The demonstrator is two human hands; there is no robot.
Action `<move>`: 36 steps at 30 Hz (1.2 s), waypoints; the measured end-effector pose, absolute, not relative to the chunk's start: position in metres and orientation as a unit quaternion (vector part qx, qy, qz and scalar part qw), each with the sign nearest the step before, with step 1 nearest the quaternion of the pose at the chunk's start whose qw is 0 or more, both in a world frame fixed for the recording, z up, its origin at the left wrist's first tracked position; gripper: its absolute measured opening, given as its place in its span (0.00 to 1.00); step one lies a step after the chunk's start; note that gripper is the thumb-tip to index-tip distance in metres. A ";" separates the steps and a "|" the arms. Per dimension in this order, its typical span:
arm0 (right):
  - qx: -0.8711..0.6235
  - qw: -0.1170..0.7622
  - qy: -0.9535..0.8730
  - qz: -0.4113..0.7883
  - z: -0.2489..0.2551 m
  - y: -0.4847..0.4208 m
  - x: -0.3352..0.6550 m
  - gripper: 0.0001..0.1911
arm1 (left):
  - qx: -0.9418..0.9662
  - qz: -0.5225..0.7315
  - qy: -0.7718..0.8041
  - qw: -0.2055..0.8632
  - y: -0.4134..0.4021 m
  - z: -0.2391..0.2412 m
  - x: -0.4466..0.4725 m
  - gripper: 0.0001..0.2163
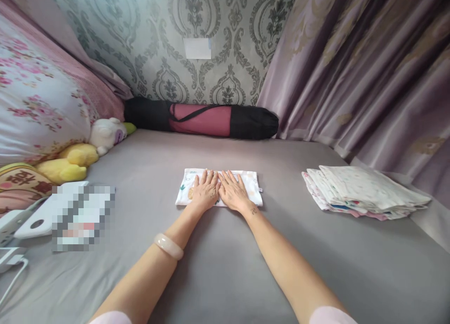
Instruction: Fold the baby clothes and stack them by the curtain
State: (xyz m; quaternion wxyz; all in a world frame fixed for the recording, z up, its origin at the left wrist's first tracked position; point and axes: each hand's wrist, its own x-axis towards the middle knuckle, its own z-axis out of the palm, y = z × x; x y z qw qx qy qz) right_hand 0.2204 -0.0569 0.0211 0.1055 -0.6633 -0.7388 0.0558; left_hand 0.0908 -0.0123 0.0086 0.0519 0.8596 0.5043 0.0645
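A folded white cloth [252, 183] with a small coloured print lies flat on the grey bed sheet [225, 263], its long side running left to right. My left hand [205, 191] rests palm down on its middle, fingers stretched out. Beside it, my right hand [232, 190] is also laid flat on the cloth, thumb side against the left hand. Both hands press on the cloth without gripping it. A small tag shows at the cloth's right edge. The part of the cloth under my hands is hidden.
At right lies a stack of folded printed cloths [365, 188]. A black and dark red rolled bag [200, 120] lies along the wall. To the left are plush toys [66, 162], a floral pillow [38, 94], a white device [45, 214], a blurred object [84, 218] and a cable [16, 282].
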 end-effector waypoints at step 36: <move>-0.805 0.104 -0.584 0.008 0.017 -0.063 0.266 0.34 | 0.790 0.154 0.593 -0.006 -0.001 0.012 0.042 0.30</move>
